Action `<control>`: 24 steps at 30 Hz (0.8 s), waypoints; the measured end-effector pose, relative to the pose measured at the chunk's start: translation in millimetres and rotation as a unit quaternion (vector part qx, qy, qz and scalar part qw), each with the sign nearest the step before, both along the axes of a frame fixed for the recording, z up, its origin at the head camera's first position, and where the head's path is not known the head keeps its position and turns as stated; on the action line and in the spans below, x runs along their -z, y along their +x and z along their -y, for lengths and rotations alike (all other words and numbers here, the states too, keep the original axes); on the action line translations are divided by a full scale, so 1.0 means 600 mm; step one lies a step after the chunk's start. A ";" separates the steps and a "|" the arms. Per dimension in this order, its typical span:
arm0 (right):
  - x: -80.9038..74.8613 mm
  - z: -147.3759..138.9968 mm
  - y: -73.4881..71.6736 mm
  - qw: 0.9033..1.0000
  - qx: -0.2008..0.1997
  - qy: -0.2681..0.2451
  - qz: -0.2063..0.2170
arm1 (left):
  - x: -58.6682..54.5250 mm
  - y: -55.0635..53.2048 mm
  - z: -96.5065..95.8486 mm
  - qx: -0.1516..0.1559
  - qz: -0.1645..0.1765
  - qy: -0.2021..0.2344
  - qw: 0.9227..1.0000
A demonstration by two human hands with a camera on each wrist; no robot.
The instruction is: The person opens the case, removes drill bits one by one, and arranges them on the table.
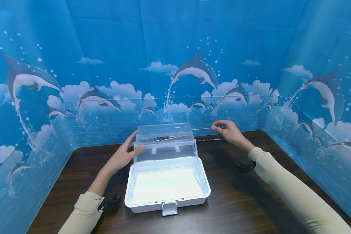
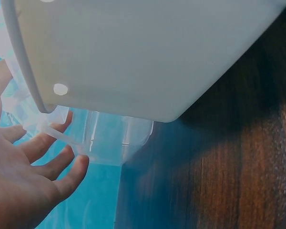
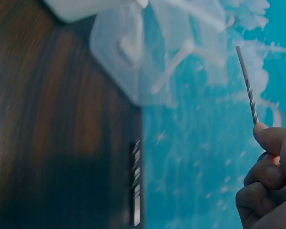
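A white plastic box stands with its clear, stepped upper trays raised at the back. Several drill bits lie in one of those trays. At the trays' left end is my left hand, its thumb over the near side and its fingers loosely spread in the left wrist view. My right hand pinches one drill bit between thumb and index finger, right of the trays. The bit's fluted part is nearest the fingers, and its plain end points toward the trays.
Another drill bit lies on the dark wooden table, right of the box near the back edge. The box's front latch hangs down. A blue dolphin-print curtain surrounds the table at the back and sides.
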State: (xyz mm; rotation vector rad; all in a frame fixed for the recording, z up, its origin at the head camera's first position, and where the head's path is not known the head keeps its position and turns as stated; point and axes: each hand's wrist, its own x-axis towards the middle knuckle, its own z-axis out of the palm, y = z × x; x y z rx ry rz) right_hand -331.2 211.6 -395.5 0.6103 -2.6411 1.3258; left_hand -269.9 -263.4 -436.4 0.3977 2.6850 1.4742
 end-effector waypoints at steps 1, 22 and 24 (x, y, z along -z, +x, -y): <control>0.006 -0.005 -0.004 1.000 0.003 0.002 0.001 | 0.001 0.000 0.001 -0.001 0.000 -0.001 1.000; 0.133 -0.064 -0.060 0.997 0.045 0.037 0.059 | -0.004 0.004 0.001 -0.001 -0.002 -0.001 1.000; 0.139 -0.063 -0.062 0.996 0.051 0.044 0.061 | -0.004 0.005 0.002 -0.002 0.000 0.000 1.000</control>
